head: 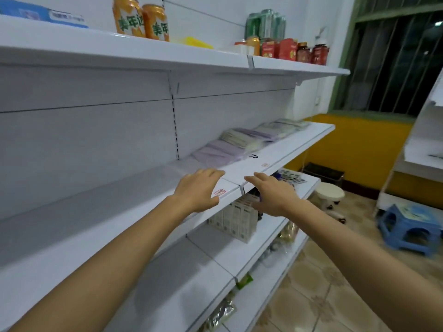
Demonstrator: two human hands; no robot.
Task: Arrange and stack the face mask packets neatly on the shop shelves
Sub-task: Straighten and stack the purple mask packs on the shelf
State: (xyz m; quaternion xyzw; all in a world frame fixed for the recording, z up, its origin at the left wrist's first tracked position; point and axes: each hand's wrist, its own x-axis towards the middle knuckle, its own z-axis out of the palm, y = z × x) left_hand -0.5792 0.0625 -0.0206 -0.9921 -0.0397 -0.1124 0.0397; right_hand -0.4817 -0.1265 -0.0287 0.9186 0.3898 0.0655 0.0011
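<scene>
Several face mask packets (236, 144), pale purple and clear-wrapped, lie in an overlapping row along the back of the white middle shelf (282, 154). My left hand (199, 190) stretches out over the front of that shelf, fingers straight, holding nothing. My right hand (273, 192) reaches beside it, in front of the shelf's front edge, fingers extended and empty. Both hands are short of the nearest purple packet (213, 153) and apart from it.
Orange cans (141, 19), green cans and red jars stand on the top shelf. White boxes (237, 219) sit on the shelf below. A white round stool (329, 192) and a blue plastic stool (410, 226) stand on the tiled floor at the right.
</scene>
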